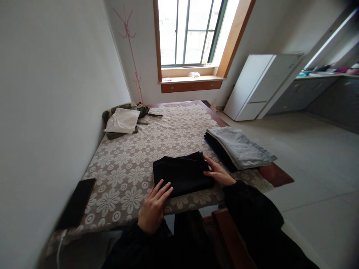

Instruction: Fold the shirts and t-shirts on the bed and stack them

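A folded black garment (182, 172) lies flat on the patterned tablecloth, close to the table's near edge. On its lower left corner rests my left hand (154, 203), fingers stretched out and slightly apart. My right hand (218, 172) grips its right side, with the thumb on top and the other fingers along the edge, partly hidden. What sort of garment it is cannot be made out from the folds. Just right of that hand is a stack of folded clothes (241, 147), light grey on top and dark below.
A white cloth (123, 120) lies on a green camouflage bag (112, 112) at the far left. A black flat device (75, 203) with a white cable sits at the left front corner. A wooden stool (232, 235) is below the near edge; a white fridge (252, 86) stands beyond.
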Motion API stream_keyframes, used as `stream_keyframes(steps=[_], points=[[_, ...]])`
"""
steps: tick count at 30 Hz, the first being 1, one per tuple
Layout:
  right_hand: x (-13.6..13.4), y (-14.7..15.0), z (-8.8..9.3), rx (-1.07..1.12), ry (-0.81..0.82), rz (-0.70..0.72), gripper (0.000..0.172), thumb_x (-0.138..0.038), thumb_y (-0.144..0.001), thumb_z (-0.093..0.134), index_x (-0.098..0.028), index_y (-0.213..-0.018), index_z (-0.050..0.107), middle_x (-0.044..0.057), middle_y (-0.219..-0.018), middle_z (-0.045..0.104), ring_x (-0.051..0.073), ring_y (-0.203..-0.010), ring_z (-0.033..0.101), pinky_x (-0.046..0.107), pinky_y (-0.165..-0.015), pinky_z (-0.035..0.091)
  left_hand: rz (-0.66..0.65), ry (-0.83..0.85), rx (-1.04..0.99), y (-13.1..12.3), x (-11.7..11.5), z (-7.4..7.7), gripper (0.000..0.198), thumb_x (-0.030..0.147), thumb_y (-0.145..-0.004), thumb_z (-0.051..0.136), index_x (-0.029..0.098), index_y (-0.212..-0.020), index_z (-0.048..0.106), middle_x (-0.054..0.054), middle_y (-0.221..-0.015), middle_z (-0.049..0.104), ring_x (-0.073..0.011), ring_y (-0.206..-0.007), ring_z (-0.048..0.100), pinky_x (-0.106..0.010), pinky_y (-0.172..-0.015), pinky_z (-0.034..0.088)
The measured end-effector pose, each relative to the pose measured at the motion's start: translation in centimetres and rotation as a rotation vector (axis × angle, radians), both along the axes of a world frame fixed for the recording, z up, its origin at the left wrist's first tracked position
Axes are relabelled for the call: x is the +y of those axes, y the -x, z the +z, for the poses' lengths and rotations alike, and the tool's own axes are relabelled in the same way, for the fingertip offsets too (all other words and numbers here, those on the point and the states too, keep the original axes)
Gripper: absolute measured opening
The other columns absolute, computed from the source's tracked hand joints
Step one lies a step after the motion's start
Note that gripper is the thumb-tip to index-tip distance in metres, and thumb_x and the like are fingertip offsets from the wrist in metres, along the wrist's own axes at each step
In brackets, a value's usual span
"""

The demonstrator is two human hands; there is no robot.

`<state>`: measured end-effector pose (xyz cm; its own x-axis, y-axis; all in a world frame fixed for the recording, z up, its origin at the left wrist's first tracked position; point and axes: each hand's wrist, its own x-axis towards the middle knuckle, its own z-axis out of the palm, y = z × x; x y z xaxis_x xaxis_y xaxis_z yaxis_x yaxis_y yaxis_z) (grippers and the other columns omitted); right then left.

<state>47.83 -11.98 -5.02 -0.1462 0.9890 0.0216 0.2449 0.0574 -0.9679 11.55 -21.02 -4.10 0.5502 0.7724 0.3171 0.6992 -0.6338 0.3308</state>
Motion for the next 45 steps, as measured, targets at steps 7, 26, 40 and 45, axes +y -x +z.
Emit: stream_keyframes(steps=[7, 26, 40, 45], points=[[-0.8, 0.3, 1.0, -0.152, -0.069, -0.011, 0.096, -0.022, -0.078, 0.062, -0.039, -0.164, 0.023, 0.001, -0.171, 0.027, 0.029, -0.15, 0.039, 0.044, -0.109, 0.049, -0.011, 0.004, 0.035, 0.1, -0.2, 0.2, 0.095, -0.011, -0.071, 0.04, 0.03, -0.156, 0.042, 0.003, -0.163, 0.043, -0.021, -0.158, 0.023, -0.05, -0.126, 0.034], [-2.5, 1.0, 1.3, -0.217, -0.059, -0.04, 0.067, -0.03, -0.089, 0.058, -0.027, -0.154, 0.045, 0.009, -0.158, 0.049, 0.019, -0.093, 0.072, 0.035, -0.082, 0.061, -0.023, 0.162, -0.163, 0.0, -0.3, 0.5, 0.083, -0.009, -0.077, 0.037, 0.03, -0.149, 0.052, 0.003, -0.161, 0.047, -0.0197, -0.157, 0.025, -0.05, -0.126, 0.034], [-3.4, 2.0, 0.8, -1.011, -0.144, -0.229, 0.043, -0.045, -0.097, 0.049, -0.019, -0.125, 0.069, 0.013, -0.139, 0.064, 0.032, -0.12, 0.06, 0.044, -0.103, 0.048, 0.434, 0.249, -0.221, 0.5, 0.7, -0.1, 0.052, 0.04, -0.106, 0.041, 0.026, -0.156, 0.044, -0.014, -0.167, 0.035, -0.0324, -0.158, 0.02, -0.064, -0.125, 0.024], [-2.7, 2.2, 0.5, -0.951, -0.202, -0.239, 0.044, -0.05, -0.095, 0.052, -0.019, -0.122, 0.069, 0.015, -0.136, 0.065, 0.035, -0.119, 0.06, 0.048, -0.103, 0.048, 0.406, 0.19, -0.147, -0.1, 2.0, 0.4, 0.051, 0.038, -0.106, 0.041, 0.028, -0.155, 0.045, -0.013, -0.169, 0.03, -0.0375, -0.157, 0.019, -0.067, -0.121, 0.03]])
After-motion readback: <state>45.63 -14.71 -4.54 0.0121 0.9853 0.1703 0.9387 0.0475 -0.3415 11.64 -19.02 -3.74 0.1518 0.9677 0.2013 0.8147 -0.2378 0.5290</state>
